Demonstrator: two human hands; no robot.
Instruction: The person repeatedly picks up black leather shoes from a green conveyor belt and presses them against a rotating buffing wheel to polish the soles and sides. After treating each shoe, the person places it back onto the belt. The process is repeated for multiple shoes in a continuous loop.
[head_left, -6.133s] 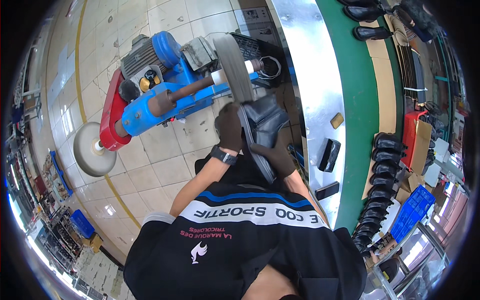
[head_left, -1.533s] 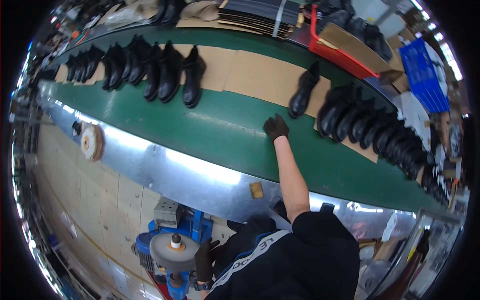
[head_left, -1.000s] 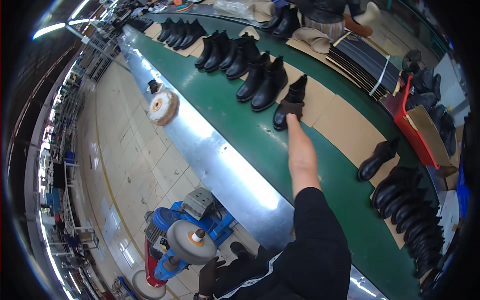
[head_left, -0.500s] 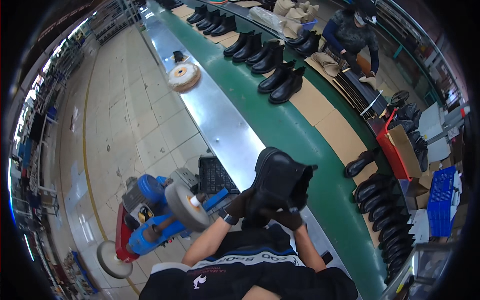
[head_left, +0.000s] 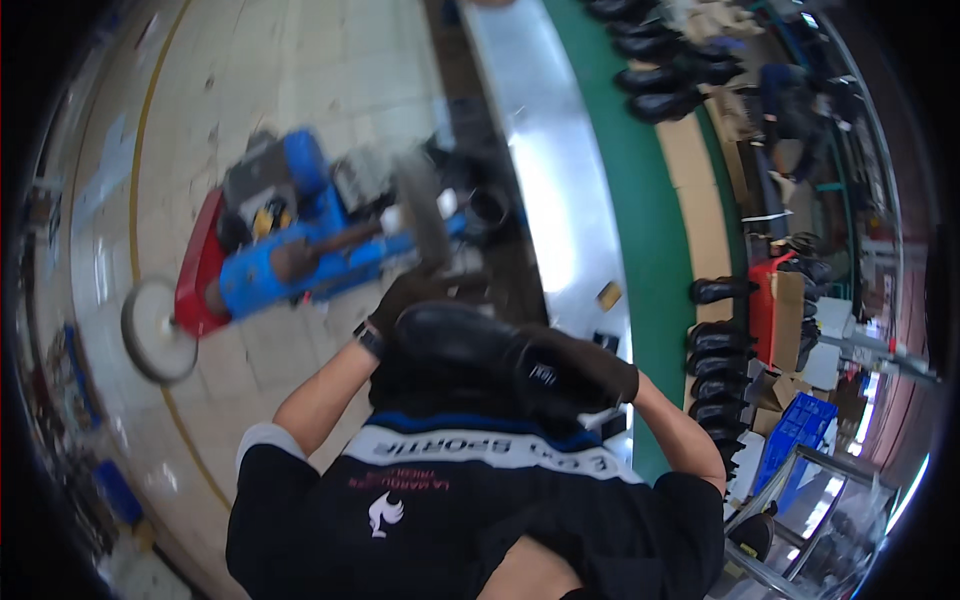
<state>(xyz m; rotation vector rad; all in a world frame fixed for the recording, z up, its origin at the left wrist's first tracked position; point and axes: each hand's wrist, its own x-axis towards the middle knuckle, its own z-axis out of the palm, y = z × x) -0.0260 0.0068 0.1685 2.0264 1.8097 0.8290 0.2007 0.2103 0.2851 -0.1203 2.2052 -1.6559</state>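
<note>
A black ankle boot (head_left: 450, 338) lies sideways in front of my chest, its toe to the left and its open top to the right. My left hand (head_left: 405, 300), in a dark glove, is closed round the toe end. At the boot's shaft, my gloved right hand (head_left: 605, 370) grips the upper edge. Just beyond my left hand stands the pale buffing wheel (head_left: 424, 210) of a blue and red machine (head_left: 300, 265). The gap between wheel and boot is small and blurred. A second wheel (head_left: 155, 335) sits at the machine's left end.
To the right runs a metal ledge (head_left: 560, 150) with a small tan block (head_left: 609, 295) on it. Beside it is a green belt (head_left: 650, 350) with cardboard strips and rows of black boots (head_left: 720, 365). A blue crate (head_left: 795, 440) and a person (head_left: 795, 125) are farther right.
My view and body have turned toward the machine. The boot has gone from upright over the ledge to sideways near the wheel, held in both hands throughout.
</note>
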